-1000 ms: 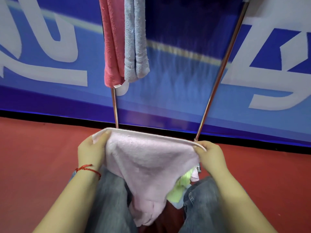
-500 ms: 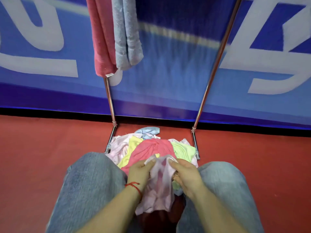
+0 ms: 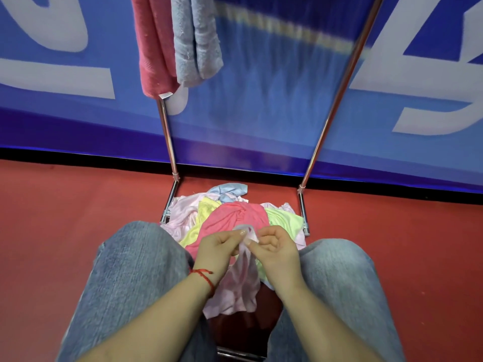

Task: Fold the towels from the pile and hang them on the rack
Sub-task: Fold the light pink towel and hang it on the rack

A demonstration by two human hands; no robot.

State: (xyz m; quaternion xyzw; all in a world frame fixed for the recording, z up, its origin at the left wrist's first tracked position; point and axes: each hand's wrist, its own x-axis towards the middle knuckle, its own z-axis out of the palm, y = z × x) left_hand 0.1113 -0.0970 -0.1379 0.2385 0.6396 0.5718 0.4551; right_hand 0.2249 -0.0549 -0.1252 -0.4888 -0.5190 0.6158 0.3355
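Pinching limp pink terry towel

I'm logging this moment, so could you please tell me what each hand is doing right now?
Left hand: pinching the top of the pale pink towel.
Right hand: pinching the same towel.

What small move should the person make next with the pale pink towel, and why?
Probably lift it and smooth the fold. Both the left hand and right hand pinch the pale pink towel together at its top, and it hangs bunched over the pile.
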